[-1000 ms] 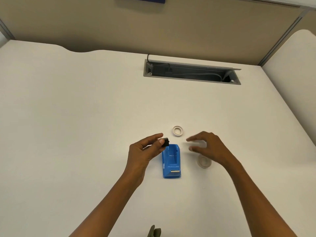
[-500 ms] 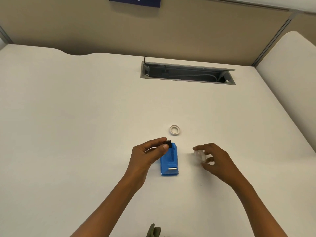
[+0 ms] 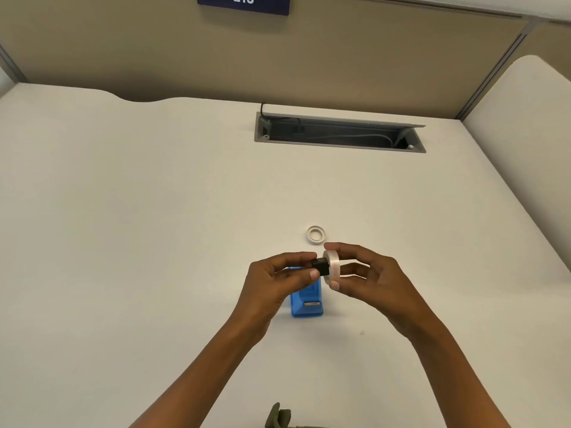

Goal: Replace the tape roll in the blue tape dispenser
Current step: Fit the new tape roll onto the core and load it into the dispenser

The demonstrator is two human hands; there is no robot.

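The blue tape dispenser [image 3: 306, 304] sits on the white desk [image 3: 154, 242], partly hidden under my hands, its well holding no roll. My left hand [image 3: 278, 279] pinches the small black spindle [image 3: 321, 266] above the dispenser. My right hand [image 3: 367, 278] holds a translucent white tape roll [image 3: 333, 264] upright, its opening against the spindle's end. An empty white tape core [image 3: 316, 234] lies flat on the desk just beyond my hands.
A grey cable tray opening [image 3: 338, 135] with cords is set into the desk farther back. A beige partition [image 3: 278, 57] with a blue number plate [image 3: 244, 3] stands behind. A second desk [image 3: 525, 118] adjoins on the right.
My right hand picked the tape roll up from the desk at the right and brought it left to the spindle. My left hand stayed above the dispenser with the spindle.
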